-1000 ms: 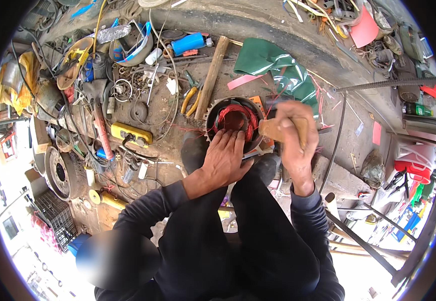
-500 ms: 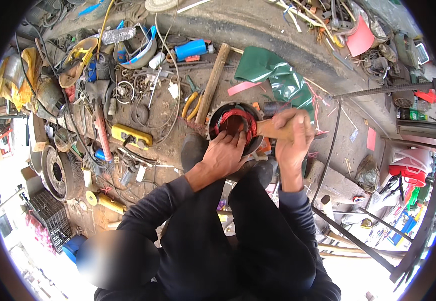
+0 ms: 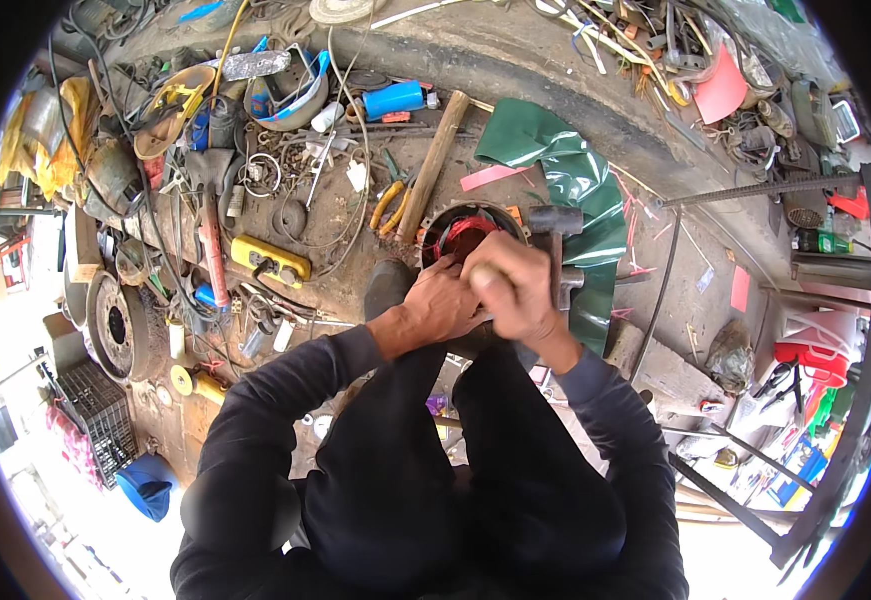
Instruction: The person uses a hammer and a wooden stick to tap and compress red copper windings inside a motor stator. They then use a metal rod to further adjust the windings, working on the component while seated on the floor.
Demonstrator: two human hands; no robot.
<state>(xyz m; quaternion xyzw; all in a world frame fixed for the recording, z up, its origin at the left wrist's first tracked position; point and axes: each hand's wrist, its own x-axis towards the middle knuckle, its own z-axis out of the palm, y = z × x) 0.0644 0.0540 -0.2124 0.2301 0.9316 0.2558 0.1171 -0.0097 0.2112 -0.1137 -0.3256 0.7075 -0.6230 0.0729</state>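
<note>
Inside the dark round housing (image 3: 503,219), a bundle of red wire (image 3: 453,232) can be seen, partly covered by the hands. At the housing's near edge the left hand (image 3: 435,303) is laid with its fingers toward the opening; its grip can't be made out, tbh. Over the near right edge the right hand (image 3: 511,285) is curled into a fist, but whether anything is held in it can't be told. Right of the housing, a dark metal cylinder (image 3: 555,219) is left by a green sheet (image 3: 525,135). Judging by looks, the housing would be felt as heavy and stiff, best held by its outer rim; the wire's probably light, springy and easily nicked, so better pressed with flat fingers.
</note>
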